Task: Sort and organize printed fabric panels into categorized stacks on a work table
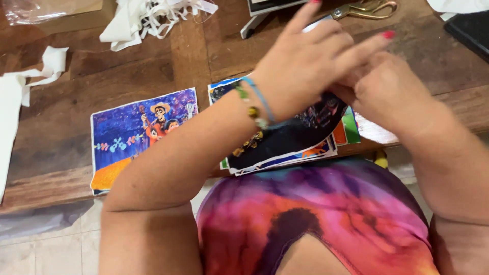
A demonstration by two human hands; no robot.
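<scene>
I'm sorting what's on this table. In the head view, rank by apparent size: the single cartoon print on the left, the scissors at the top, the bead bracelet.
Largest to smallest:
1. cartoon print
2. scissors, partly cut off by the frame, so unsure
3. bead bracelet, nearer the camera

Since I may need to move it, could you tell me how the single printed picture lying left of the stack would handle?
The printed picture looks like thin paper, so probably light and floppy. It lies flat on the wooden table, so likely easier to slide than pinch up.
</scene>
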